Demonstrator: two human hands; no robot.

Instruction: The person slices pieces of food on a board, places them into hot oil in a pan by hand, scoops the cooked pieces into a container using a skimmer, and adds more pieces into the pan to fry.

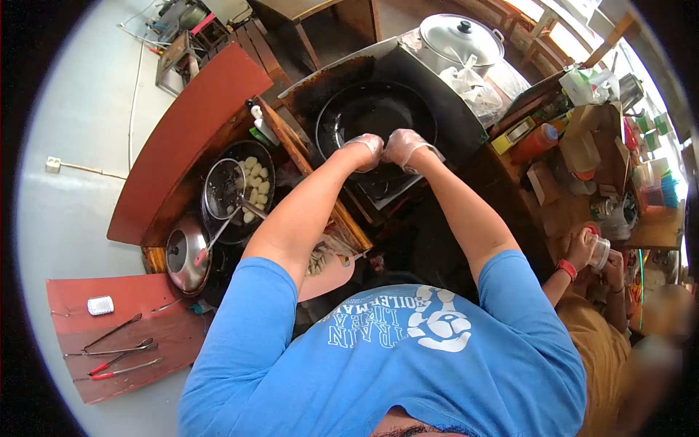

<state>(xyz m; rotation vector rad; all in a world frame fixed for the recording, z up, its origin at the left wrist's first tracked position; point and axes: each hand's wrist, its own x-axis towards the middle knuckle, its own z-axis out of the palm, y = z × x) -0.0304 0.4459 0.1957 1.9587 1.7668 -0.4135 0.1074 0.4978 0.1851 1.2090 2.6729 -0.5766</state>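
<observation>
Left hand (366, 151) and right hand (405, 149), in clear gloves (411, 137), lie close together at the near side of the black wok (336, 116). Its round basin extends to the far side; neither hand is distinctly nearer. Fingers appear curled inward, though their opening and any held item cannot be determined.

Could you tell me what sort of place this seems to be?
It looks like a small food stall or eatery kitchen: a wide black pan before the person, a wok holding pale pieces of food, and a large lidded pot.
</observation>
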